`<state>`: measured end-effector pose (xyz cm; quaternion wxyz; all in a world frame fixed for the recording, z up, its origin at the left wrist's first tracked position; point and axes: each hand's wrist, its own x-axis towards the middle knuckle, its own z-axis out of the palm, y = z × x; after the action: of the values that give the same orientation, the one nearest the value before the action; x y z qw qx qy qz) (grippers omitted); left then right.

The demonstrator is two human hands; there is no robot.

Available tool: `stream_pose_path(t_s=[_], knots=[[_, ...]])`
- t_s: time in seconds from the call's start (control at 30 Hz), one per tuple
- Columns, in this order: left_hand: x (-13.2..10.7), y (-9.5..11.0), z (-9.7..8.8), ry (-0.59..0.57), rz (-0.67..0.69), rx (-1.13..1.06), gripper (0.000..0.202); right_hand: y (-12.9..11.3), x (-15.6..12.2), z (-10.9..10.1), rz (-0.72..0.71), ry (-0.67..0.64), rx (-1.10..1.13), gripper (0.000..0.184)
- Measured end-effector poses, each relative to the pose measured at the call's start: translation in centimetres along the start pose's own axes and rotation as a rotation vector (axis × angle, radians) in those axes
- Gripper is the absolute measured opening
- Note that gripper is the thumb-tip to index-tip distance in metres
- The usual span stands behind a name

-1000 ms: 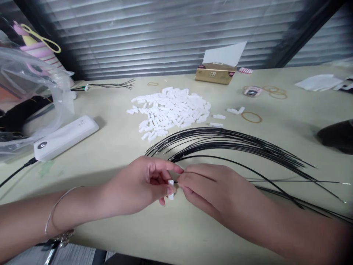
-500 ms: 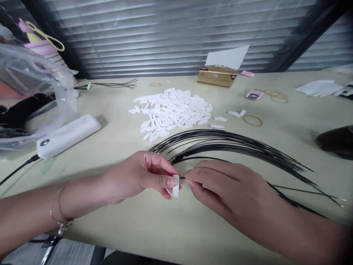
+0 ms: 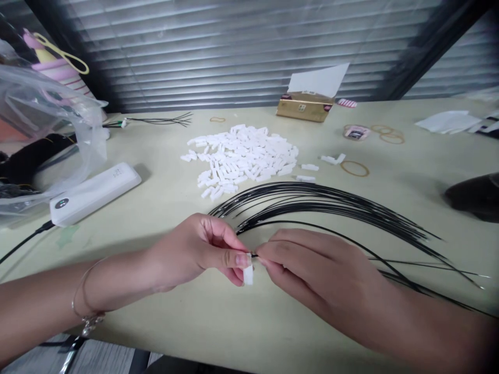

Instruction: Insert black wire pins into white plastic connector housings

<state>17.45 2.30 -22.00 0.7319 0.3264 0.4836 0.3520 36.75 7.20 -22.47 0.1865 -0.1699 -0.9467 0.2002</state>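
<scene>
Between thumb and fingers, my left hand (image 3: 218,249) pinches a small white plastic connector housing (image 3: 248,275), held upright above the table. My right hand (image 3: 315,265) is closed on a thin black wire just to its right. The short bit of wire between the fingertips meets the housing's upper part; whether its tip is inside I cannot tell. Behind my hands lies a curved bundle of black wires (image 3: 312,192) with bare metal ends. Past the bundle is a loose pile of similar white housings (image 3: 245,156).
A white power bank (image 3: 95,195) with a black cable lies at left beside a clear plastic bag (image 3: 88,124). Toward the back stand a gold box (image 3: 304,108) and rubber bands (image 3: 354,168). A dark rounded object (image 3: 473,197) sits at the right edge.
My fingertips and the white housing have dipped slightly, and the right fingertips are a little closer to it. The whole view has shifted slightly.
</scene>
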Motion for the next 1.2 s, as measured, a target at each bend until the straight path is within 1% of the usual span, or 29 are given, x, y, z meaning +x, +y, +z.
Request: stream_pose_path(t_s=[0.1, 0.37, 0.5, 0.6, 0.7, 0.83, 0.93, 1.07, 1.13, 1.2], knots=[[0.0, 0.0, 0.0, 0.001, 0.0, -0.001, 0.016, 0.0, 0.0, 0.0, 0.025, -0.023, 0.007, 0.032], [0.2, 0.0, 0.1, 0.004, 0.002, 0.004, 0.017, -0.2, -0.1, 0.0, -0.002, -0.005, -0.025, 0.032], [0.2, -0.1, 0.0, 0.008, 0.02, -0.003, 0.017, -0.2, 0.0, -0.1, -0.011, 0.031, -0.069, 0.031], [0.2, 0.1, 0.1, -0.001, 0.02, -0.022, 0.017, 0.3, -0.1, -0.2, -0.009, 0.056, -0.042, 0.026], [0.0, 0.5, 0.1, -0.005, 0.0, -0.033, 0.018, 1.0, -0.3, -0.4, 0.035, 0.05, -0.005, 0.019], [-0.2, 0.8, 0.0, 0.037, -0.008, -0.098, 0.016, 1.7, -0.3, -0.7, 0.073, 0.046, 0.053, 0.015], [-0.2, 0.8, -0.1, 0.026, -0.007, -0.11, 0.013, 1.6, -0.1, -0.9, 0.126, 0.035, 0.113, 0.015], [-0.3, 0.9, 0.0, 0.003, -0.016, -0.07, 0.02, 1.2, 0.0, -1.1, 0.216, 0.019, 0.187, 0.016], [-0.4, 0.9, 0.0, 0.005, -0.046, -0.038, 0.022, 1.2, 0.1, -1.3, 0.261, -0.01, 0.204, 0.017], [-0.4, 0.9, -0.1, 0.02, -0.061, -0.026, 0.021, 1.2, 0.3, -1.4, 0.292, -0.067, 0.211, 0.017]])
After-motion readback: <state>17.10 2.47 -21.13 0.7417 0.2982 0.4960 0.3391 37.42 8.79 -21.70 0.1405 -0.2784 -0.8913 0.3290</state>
